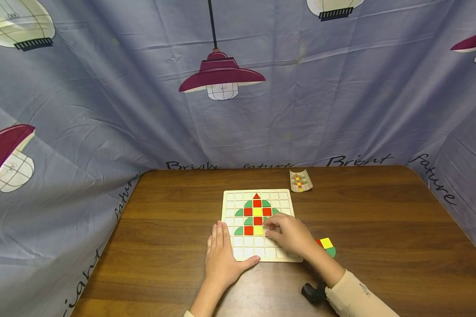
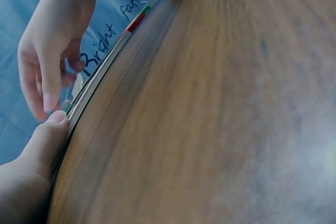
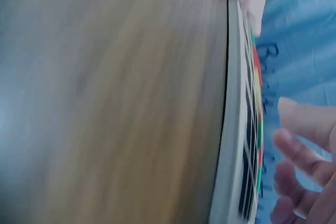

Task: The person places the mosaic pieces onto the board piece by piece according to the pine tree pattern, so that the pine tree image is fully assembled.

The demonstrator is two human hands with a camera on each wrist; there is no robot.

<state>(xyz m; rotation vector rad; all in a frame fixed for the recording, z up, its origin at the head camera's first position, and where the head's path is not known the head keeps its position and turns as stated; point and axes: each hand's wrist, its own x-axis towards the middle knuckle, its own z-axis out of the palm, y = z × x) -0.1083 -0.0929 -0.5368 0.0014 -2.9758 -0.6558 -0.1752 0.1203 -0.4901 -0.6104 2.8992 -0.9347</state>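
A white grid board (image 1: 242, 253) lies on the table. On it, red and yellow squares and green rounded-corner tiles stack beneath a red triangle (image 1: 256, 196), forming a tree shape. My left hand (image 1: 222, 262) rests along the board's left and near edges, fingers straight and thumb spread. Over the right half of the board hovers my right hand (image 1: 291, 233), its thumb and fingers apart beside the yellow square (image 1: 258, 230). In the right wrist view that hand's fingers (image 3: 299, 153) are loosely bent, with nothing visible between them. The hand hides some of the tiles.
A small curled card (image 1: 300, 181) with a printed tree pattern stands behind the board's far right corner. Loose tiles, including a yellow one (image 1: 326, 243) and a green one (image 1: 331, 252), lie right of the board, partly behind the right forearm. Blue-grey cloth (image 1: 230, 132) surrounds the table.
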